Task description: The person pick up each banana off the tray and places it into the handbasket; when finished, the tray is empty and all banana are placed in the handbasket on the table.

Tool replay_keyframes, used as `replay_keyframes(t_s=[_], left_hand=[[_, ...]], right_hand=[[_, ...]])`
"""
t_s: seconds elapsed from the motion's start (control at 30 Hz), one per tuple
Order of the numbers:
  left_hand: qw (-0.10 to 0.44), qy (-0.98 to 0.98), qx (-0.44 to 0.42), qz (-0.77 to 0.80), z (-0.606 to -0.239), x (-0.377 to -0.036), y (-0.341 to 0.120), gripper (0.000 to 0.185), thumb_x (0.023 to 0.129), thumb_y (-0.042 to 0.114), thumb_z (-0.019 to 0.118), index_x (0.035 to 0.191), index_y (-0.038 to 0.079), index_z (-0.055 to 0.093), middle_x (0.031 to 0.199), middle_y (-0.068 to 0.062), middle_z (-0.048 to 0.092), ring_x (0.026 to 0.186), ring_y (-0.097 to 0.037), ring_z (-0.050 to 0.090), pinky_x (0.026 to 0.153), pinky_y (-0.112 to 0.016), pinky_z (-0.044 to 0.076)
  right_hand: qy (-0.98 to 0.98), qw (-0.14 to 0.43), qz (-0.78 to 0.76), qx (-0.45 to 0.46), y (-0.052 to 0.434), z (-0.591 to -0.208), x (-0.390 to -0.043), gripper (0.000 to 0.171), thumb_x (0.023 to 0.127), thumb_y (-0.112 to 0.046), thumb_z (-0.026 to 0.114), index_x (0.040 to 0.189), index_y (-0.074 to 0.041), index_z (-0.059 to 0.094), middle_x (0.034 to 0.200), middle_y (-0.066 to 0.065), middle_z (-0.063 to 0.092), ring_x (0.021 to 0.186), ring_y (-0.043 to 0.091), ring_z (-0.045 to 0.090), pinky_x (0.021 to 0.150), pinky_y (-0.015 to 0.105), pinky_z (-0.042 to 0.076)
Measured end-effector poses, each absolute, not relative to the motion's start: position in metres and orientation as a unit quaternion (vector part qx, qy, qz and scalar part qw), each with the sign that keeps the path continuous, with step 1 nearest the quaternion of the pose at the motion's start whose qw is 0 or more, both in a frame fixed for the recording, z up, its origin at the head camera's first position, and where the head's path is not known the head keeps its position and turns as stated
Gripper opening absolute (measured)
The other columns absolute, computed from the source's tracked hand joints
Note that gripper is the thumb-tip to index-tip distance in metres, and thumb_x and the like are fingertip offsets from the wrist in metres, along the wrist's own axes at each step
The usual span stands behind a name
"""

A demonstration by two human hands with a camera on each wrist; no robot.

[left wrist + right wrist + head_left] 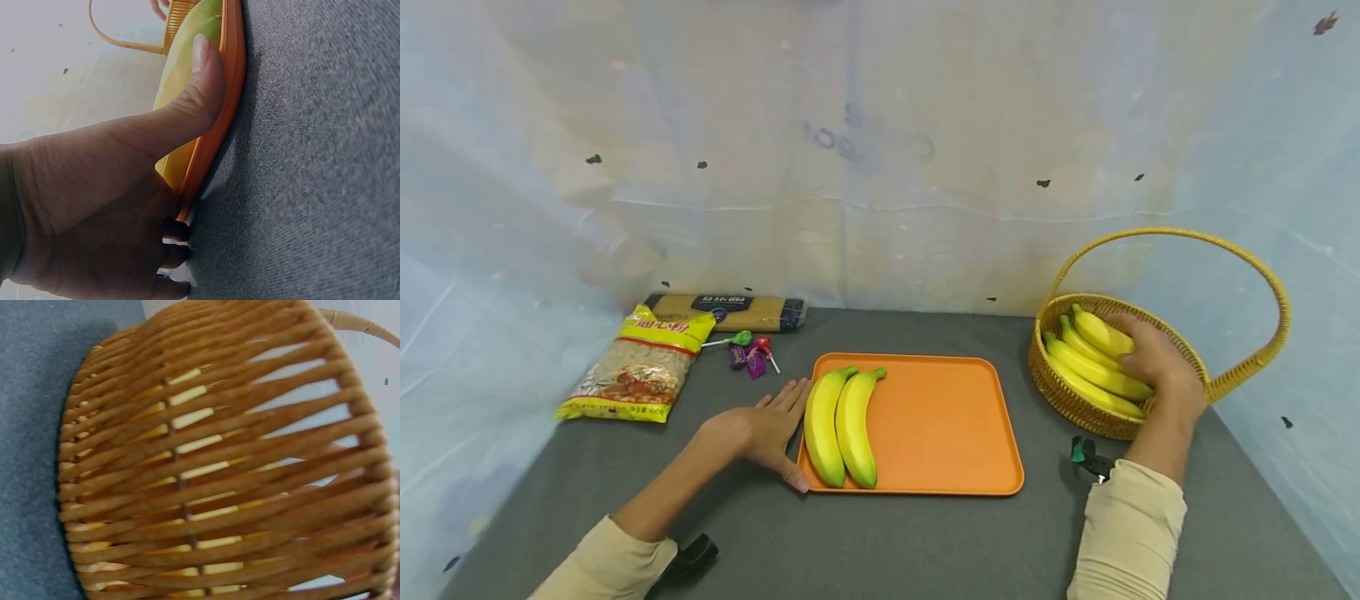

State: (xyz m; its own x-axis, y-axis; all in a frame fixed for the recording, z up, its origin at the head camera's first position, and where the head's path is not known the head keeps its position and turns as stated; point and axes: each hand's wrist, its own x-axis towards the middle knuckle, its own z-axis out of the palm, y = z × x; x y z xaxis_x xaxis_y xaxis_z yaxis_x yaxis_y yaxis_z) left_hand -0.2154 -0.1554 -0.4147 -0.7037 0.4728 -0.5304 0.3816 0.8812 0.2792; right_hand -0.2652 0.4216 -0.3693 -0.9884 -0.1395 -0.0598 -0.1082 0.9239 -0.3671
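1. Touching the basket bananas (pixel 1093 372), the right hand (pixel 1153 354) sits inside the basket (pixel 1063 402); whether it pinches one cannot be told (its fingertips are hidden).
2. The left hand (pixel 767 429) lies with fingers straight and thumb spread, against the left edge of the tray (pixel 943 425), beside the two tray bananas (pixel 824 429).
3. Slip hazard: a loose hold on smooth peel could drop a banana.
4. Tip hazard: snagging the rim or handle (pixel 1273 304) could upset the basket.
5. Shift hazard: uneven left-hand pressure could slide the tray across the desk (pixel 910 542).
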Motion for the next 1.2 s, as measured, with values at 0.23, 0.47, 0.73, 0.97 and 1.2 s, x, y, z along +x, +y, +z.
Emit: replay_keyframes(t_s=[0.23, 0.47, 0.73, 0.97, 1.2], left_hand=[[0.306, 0.92, 0.232, 0.085, -0.436, -0.229, -0.165, 0.165, 0.057, 0.091, 0.077, 0.167, 0.006, -0.011, 0.177, -0.017, -0.014, 0.165, -0.037, -0.008, 0.132, -0.063, 0.006], [0.294, 0.92, 0.242, 0.091, -0.451, -0.236, -0.172, 0.166, 0.055, 0.094, 0.074, 0.167, 0.008, -0.013, 0.177, -0.018, -0.013, 0.165, -0.04, -0.008, 0.13, -0.068, 0.007], [0.308, 0.916, 0.236, 0.097, -0.42, -0.221, -0.161, 0.162, 0.06, 0.086, 0.079, 0.167, 0.005, -0.012, 0.176, -0.021, -0.012, 0.165, -0.041, -0.007, 0.131, -0.066, 0.007], [0.307, 0.916, 0.241, 0.089, -0.429, -0.225, -0.163, 0.164, 0.058, 0.09, 0.077, 0.167, 0.006, -0.012, 0.176, -0.021, -0.012, 0.164, -0.042, -0.008, 0.131, -0.066, 0.005], [0.308, 0.919, 0.232, 0.081, -0.434, -0.227, -0.163, 0.165, 0.056, 0.093, 0.074, 0.167, 0.006, -0.012, 0.177, -0.018, -0.013, 0.165, -0.039, -0.008, 0.132, -0.064, 0.006]], right_hand=[[0.983, 0.024, -0.169, -0.071, 0.419, -0.358, -0.263, 0.067, 0.09, 0.014, 0.05, 0.154, 0.012, 0.033, 0.152, 0.045, 0.037, 0.138, 0.066, 0.035, 0.113, 0.076, 0.031], [0.985, 0.038, -0.16, -0.055, 0.409, -0.34, -0.256, 0.071, 0.099, 0.007, 0.053, 0.161, 0.01, 0.019, 0.153, 0.048, 0.029, 0.138, 0.069, 0.028, 0.115, 0.078, 0.026], [0.985, 0.022, -0.134, -0.104, 0.374, -0.31, -0.246, 0.066, 0.101, 0.004, 0.056, 0.16, 0.005, 0.027, 0.147, 0.044, 0.043, 0.134, 0.063, 0.041, 0.11, 0.075, 0.036], [0.977, 0.031, -0.12, -0.173, 0.32, -0.293, -0.243, 0.059, 0.103, 0.002, 0.054, 0.159, 0.002, 0.035, 0.149, 0.035, 0.049, 0.133, 0.053, 0.049, 0.107, 0.068, 0.044], [0.957, 0.051, -0.155, -0.242, 0.27, -0.287, -0.239, 0.058, 0.106, -0.008, 0.059, 0.16, -0.005, 0.038, 0.161, 0.027, 0.043, 0.145, 0.048, 0.044, 0.114, 0.066, 0.041]])
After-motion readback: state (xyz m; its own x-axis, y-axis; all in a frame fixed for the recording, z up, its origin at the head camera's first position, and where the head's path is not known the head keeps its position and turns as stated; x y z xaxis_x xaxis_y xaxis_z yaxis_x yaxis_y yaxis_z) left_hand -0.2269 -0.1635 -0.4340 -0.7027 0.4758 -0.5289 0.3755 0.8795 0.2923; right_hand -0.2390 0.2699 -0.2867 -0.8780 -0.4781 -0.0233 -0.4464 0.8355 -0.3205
